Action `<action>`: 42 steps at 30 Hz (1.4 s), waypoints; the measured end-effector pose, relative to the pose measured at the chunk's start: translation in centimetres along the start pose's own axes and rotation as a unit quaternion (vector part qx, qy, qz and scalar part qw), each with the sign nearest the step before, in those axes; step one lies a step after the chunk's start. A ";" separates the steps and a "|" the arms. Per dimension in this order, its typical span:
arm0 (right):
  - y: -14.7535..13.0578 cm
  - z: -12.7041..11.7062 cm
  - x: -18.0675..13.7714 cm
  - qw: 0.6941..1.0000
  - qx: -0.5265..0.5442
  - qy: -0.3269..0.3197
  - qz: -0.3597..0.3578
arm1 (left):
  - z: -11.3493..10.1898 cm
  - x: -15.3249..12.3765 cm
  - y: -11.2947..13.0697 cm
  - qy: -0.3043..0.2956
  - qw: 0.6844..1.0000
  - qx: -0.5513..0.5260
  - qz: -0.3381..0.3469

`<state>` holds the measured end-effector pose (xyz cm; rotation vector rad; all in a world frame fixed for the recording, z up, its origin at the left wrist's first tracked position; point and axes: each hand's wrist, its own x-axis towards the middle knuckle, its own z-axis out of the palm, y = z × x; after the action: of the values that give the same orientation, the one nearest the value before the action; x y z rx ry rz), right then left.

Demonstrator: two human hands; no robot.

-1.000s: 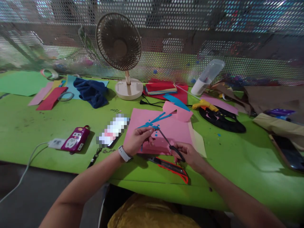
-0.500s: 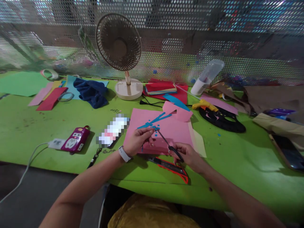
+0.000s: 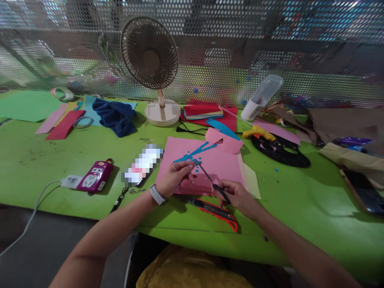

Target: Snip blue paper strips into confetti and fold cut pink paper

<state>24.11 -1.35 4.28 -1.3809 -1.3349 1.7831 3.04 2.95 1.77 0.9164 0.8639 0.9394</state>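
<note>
My right hand (image 3: pixel 232 194) is closed round the dark handles of a pair of scissors (image 3: pixel 207 175), whose blades point up and left. Their tips meet the fingertips of my left hand (image 3: pixel 177 178), which pinches a thin blue paper strip (image 3: pixel 179 186); most of the strip is hidden by the hand. Beneath both hands lies a pink paper sheet (image 3: pixel 174 148). Tiny cut blue paper pieces (image 3: pixel 197 171) are scattered on it, along with longer blue paper strips (image 3: pixel 199 149). A utility knife (image 3: pixel 216 210) with a red-orange edge lies close below my right hand.
A phone (image 3: pixel 144 164) and a purple power socket (image 3: pixel 96 176) lie left. Behind stand a fan (image 3: pixel 162 112) and a stack of coloured paper (image 3: pixel 204 111). At right are a yellow glue gun (image 3: pixel 259 132) on a black disc (image 3: pixel 288 156) and another phone (image 3: pixel 363 192). Perforated mesh (image 3: pixel 210 60) closes the back.
My right hand and the scissors handles have shifted very slightly left. My left hand keeps its place, and the things on the table look the same.
</note>
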 end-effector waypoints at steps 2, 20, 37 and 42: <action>0.0 0.0 0.0 1.000 -0.006 0.002 0.000 | 0.0 0.0 0.0 0.003 1.000 0.003 -0.002; 0.3 -0.2 -0.1 0.999 -0.029 -0.021 0.000 | 0.2 0.0 0.1 -0.018 1.000 -0.006 0.004; 0.8 -0.2 0.1 1.000 -0.005 -0.005 -0.013 | 0.2 0.0 0.1 -0.004 1.000 -0.003 -0.001; 0.8 -0.5 0.2 1.000 -0.009 0.007 -0.021 | -0.1 0.0 0.0 -0.004 1.000 0.005 0.009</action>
<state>24.62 -1.28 3.48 -1.3626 -1.3648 1.7351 2.95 2.98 1.71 0.9377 0.8562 0.9466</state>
